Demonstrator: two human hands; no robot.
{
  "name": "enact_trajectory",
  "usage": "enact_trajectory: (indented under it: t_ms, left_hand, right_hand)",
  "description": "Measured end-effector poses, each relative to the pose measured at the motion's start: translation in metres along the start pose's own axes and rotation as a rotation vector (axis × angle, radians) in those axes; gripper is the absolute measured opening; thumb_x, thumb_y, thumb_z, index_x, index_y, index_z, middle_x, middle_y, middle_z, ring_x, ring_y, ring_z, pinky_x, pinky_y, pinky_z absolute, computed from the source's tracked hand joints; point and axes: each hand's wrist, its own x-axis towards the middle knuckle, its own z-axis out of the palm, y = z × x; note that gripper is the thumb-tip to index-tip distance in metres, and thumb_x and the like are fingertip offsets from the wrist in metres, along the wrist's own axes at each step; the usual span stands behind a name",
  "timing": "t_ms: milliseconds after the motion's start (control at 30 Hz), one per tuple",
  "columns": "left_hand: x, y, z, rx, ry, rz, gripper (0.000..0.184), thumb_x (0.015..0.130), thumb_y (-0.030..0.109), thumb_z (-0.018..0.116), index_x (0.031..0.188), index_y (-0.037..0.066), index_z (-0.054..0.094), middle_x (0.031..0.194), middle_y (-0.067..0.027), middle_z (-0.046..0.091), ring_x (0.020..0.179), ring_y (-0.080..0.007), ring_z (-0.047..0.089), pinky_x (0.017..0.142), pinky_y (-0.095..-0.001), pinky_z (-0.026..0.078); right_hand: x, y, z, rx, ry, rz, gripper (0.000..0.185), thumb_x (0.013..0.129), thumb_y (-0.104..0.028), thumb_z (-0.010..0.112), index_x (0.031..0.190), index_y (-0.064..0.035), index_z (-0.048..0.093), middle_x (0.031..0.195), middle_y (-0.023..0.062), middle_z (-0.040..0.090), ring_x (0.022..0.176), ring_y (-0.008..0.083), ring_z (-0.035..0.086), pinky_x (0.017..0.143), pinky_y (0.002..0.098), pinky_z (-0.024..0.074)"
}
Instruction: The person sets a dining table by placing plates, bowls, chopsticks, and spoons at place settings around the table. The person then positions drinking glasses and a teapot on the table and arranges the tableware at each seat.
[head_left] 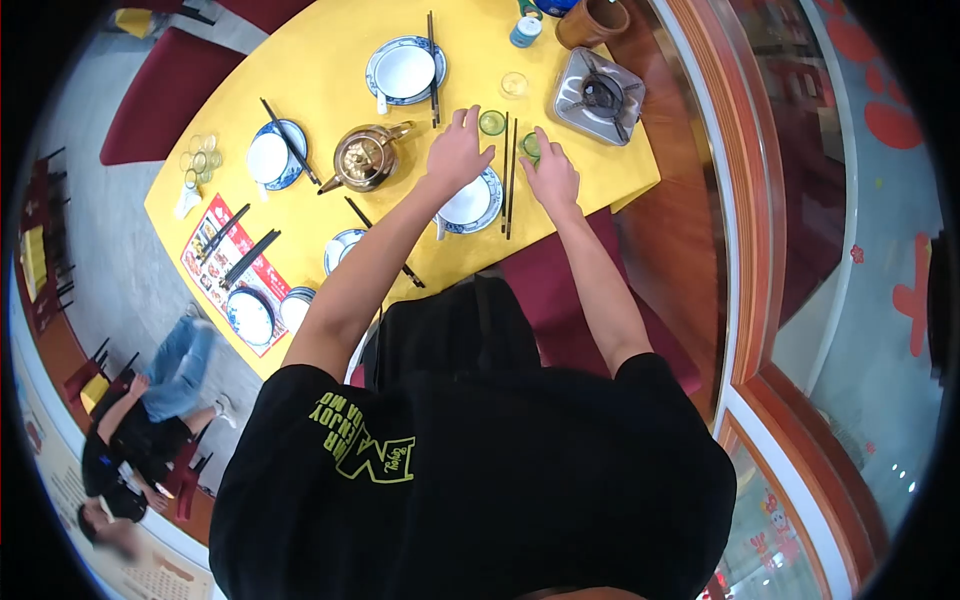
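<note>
My left hand [460, 152] is over the far side of a white bowl [465, 206] on a blue-patterned plate [488, 215]. Its fingers are stretched out and the thumb stands apart, with nothing in it. Just right of its fingertips sits a small green glass [491, 122]. My right hand [552, 180] has its fingers and thumb at a second green glass [531, 144], partly hidden by them. Between the hands lies a pair of dark chopsticks [510, 185]. A shiny brass-coloured teapot [364, 158] stands left of my left hand.
A portable stove [598, 97] and a brown cylindrical holder [592, 22] stand at the right. More place settings, including a bowl [405, 72], are on the yellow tablecloth [330, 60]. Stacked plates [250, 316] and chopsticks lie on a red printed sheet [222, 215]. A seated person [130, 430] is at the left.
</note>
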Motion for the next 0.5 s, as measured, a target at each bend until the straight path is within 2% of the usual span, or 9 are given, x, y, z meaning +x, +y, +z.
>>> enact_trajectory:
  t_ms: [33, 133, 167, 200, 267, 300, 433, 500]
  left_hand:
    - [0.008, 0.002, 0.003, 0.071, -0.074, -0.039, 0.077, 0.090, 0.031, 0.077, 0.154, 0.009, 0.040, 0.147, -0.0180, 0.053, 0.113, -0.0363, 0.070, 0.089, -0.0495, 0.060]
    - [0.032, 0.009, 0.012, 0.138, -0.212, -0.072, 0.087, 0.089, 0.034, 0.078, 0.160, 0.010, 0.033, 0.153, -0.0191, 0.048, 0.116, -0.0383, 0.069, 0.090, -0.0513, 0.061]
    - [0.035, 0.010, 0.015, 0.143, -0.184, -0.063, 0.077, 0.091, 0.034, 0.078, 0.154, 0.010, 0.041, 0.151, -0.0168, 0.050, 0.115, -0.0386, 0.070, 0.089, -0.0517, 0.061]
    - [0.040, 0.008, 0.020, 0.141, -0.191, -0.058, 0.077, 0.091, 0.034, 0.078, 0.154, 0.010, 0.041, 0.151, -0.0168, 0.050, 0.115, -0.0386, 0.070, 0.089, -0.0517, 0.061]
    - [0.049, 0.001, 0.028, 0.172, -0.190, -0.028, 0.066, 0.091, 0.032, 0.077, 0.146, 0.010, 0.049, 0.147, -0.0138, 0.055, 0.112, -0.0384, 0.071, 0.088, -0.0517, 0.061]
    - [0.050, 0.003, 0.025, 0.175, -0.193, -0.023, 0.055, 0.092, 0.031, 0.076, 0.138, 0.010, 0.055, 0.140, -0.0113, 0.060, 0.108, -0.0377, 0.072, 0.087, -0.0513, 0.060]
    - [0.040, 0.021, 0.015, 0.108, -0.109, 0.008, 0.053, 0.091, 0.032, 0.076, 0.136, 0.010, 0.058, 0.134, -0.0112, 0.063, 0.106, -0.0370, 0.072, 0.086, -0.0500, 0.061]
    - [0.025, 0.045, 0.014, 0.015, -0.001, 0.129, 0.050, 0.090, 0.032, 0.075, 0.133, 0.010, 0.060, 0.131, -0.0111, 0.064, 0.104, -0.0365, 0.073, 0.085, -0.0487, 0.061]
  right_hand:
    - [0.004, 0.004, 0.002, -0.001, 0.002, -0.029, 0.070, 0.095, -0.035, 0.075, 0.157, -0.0215, 0.045, 0.116, 0.0165, 0.069, 0.105, 0.0374, 0.071, 0.082, 0.0533, 0.0591]
    - [0.008, 0.013, -0.004, -0.023, 0.007, -0.062, 0.064, 0.096, -0.033, 0.074, 0.153, -0.0203, 0.049, 0.112, 0.0166, 0.070, 0.103, 0.0383, 0.072, 0.081, 0.0536, 0.0591]
    - [0.007, 0.015, -0.008, -0.038, 0.007, -0.074, 0.061, 0.096, -0.033, 0.074, 0.151, -0.0199, 0.051, 0.111, 0.0166, 0.070, 0.102, 0.0386, 0.072, 0.080, 0.0538, 0.0591]
    - [0.007, 0.020, -0.010, -0.040, 0.006, -0.065, 0.061, 0.096, -0.033, 0.074, 0.151, -0.0199, 0.051, 0.111, 0.0166, 0.070, 0.102, 0.0386, 0.072, 0.080, 0.0538, 0.0591]
    - [0.012, 0.026, -0.014, -0.026, 0.044, -0.016, 0.059, 0.096, -0.032, 0.074, 0.150, -0.0198, 0.053, 0.111, 0.0166, 0.071, 0.101, 0.0389, 0.072, 0.079, 0.0541, 0.0590]
    - [0.015, 0.028, -0.015, -0.026, 0.042, -0.012, 0.059, 0.096, -0.032, 0.074, 0.150, -0.0198, 0.053, 0.111, 0.0166, 0.071, 0.101, 0.0389, 0.072, 0.079, 0.0541, 0.0590]
    - [0.018, 0.035, -0.016, -0.025, 0.063, 0.072, 0.059, 0.096, -0.034, 0.074, 0.149, -0.0198, 0.053, 0.111, 0.0163, 0.071, 0.101, 0.0393, 0.073, 0.080, 0.0541, 0.0588]
    - [0.018, 0.036, -0.015, -0.027, 0.077, 0.095, 0.059, 0.096, -0.035, 0.074, 0.149, -0.0199, 0.053, 0.111, 0.0163, 0.071, 0.100, 0.0395, 0.073, 0.080, 0.0540, 0.0588]
